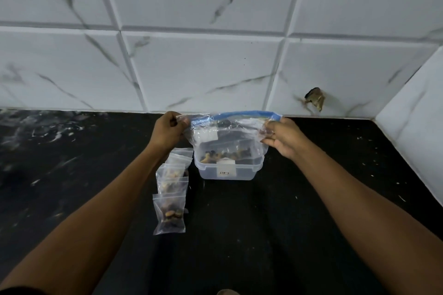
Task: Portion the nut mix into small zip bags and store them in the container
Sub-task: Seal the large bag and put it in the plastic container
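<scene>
Nuts (pixel 226 154) remain in big bag (pixel 230 134), pinched at its top corners by left hand (pixel 167 130) and right hand (pixel 281 137) over empty-looking container (pixel 227 171); small bags (pixel 170 199) filled alongside, none stored.

Small zip bags (pixel 170 199) lie left of the container (pixel 227 170).

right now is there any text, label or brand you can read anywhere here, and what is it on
None can be read.
White sticker with a small dark mark on the front of the clear container: too small and blurred to read.
White patches on the large zip bag held up by the left hand and right hand: no legible print.
Small zip bags of nuts on the black counter: no print visible.
</scene>
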Available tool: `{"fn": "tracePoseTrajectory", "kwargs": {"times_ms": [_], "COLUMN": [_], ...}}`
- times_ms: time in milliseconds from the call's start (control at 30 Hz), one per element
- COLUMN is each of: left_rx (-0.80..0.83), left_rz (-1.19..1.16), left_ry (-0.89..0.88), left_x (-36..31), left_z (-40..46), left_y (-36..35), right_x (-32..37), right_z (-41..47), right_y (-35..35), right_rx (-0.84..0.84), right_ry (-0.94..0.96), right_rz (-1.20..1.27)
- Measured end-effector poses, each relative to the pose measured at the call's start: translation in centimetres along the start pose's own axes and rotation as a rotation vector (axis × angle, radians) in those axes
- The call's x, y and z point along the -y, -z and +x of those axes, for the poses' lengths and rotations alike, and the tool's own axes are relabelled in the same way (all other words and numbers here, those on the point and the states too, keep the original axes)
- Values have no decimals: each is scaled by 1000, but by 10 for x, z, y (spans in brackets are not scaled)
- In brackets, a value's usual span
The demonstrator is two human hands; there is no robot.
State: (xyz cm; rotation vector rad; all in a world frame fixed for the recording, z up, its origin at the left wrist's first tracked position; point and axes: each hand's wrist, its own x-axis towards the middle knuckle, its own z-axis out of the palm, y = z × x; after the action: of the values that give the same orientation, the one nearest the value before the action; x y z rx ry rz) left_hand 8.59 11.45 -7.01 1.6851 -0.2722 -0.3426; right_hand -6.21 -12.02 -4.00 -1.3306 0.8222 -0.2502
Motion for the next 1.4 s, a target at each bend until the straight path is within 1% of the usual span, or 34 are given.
{"fn": "tracePoseTrajectory", "kwargs": {"times_ms": [133,200,300,367,433,467,567,600,667,767,867,933,1033,1133,1233,1400], "left_rx": [10,54,145,144,138,138,104,88,61,50,87,127,188,307,437,525], "left_rz": [6,50,243,354,417,435,506,542,600,586,596,624,724,855,969,1150], "left_ry": [6,-14,-68,-93,-94,-93,-125,-154,-213,-222,-245,-268,-287,-280,-211,-209], "left_x": [11,15,20,25,26,26,24,22,19,15,11,8,8,5,1,8], "left_z": [5,5,3,4,5,5,4,3,5,12,18,21,32,46,58,71], "left_y": [0,-1,-1,0,0,0,0,-1,-3,-7,-13,-17,-22,-27,-31,-28], "right_x": [-14,-18,-21,-22,-25,-28,-30,-27,-22,-20,-24,-28,-32,-37,-42,-40], "right_z": [10,13,16,17,19,21,27,27,27,30,33,34,35,43,54,66], "right_y": [-7,-10,-17,-23,-29,-30,-26,-22,-12,-3,-6,-10,-13,-12,-10,-7], "right_rx": [15,25,31,36,15,-18,-128,-146,-174,-183,-199,-197,-210,-219,-199,-125], "right_ry": [-108,-178,-243,-242,-205,-158,70,123,195,265,279,293,361,414,389,281], "right_rz": [137,179,211,193,175,112,-246,-296,-314,-250,-201,-236,-415,-625,-780,-1010]}}
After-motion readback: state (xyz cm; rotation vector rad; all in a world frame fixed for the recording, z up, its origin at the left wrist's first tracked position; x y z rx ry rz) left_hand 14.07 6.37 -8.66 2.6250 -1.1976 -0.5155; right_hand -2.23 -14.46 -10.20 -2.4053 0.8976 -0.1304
